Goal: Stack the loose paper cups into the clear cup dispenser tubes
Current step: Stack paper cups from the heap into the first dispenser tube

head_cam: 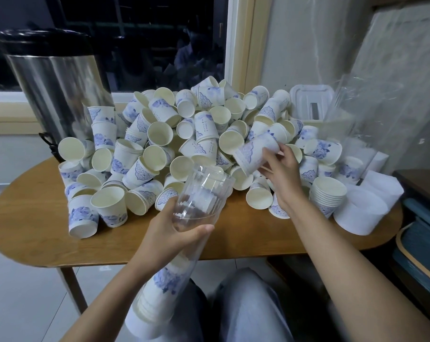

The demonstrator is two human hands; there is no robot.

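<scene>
Grips the clear tube [202, 193] in the left hand [177, 234], lower part already stacked. Pinches one paper cup [255, 154] in the right hand [281, 169] over the heap [159, 134] on the table [36, 206]. Leaves most loose.

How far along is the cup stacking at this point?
Done: the clear tube in the left hand holds a nested stack low down. In hand: the right hand grips one paper cup. Left: a large loose pile on the table.

Cream paper cups [159, 133], blue floral print; brown table [36, 218]
</scene>
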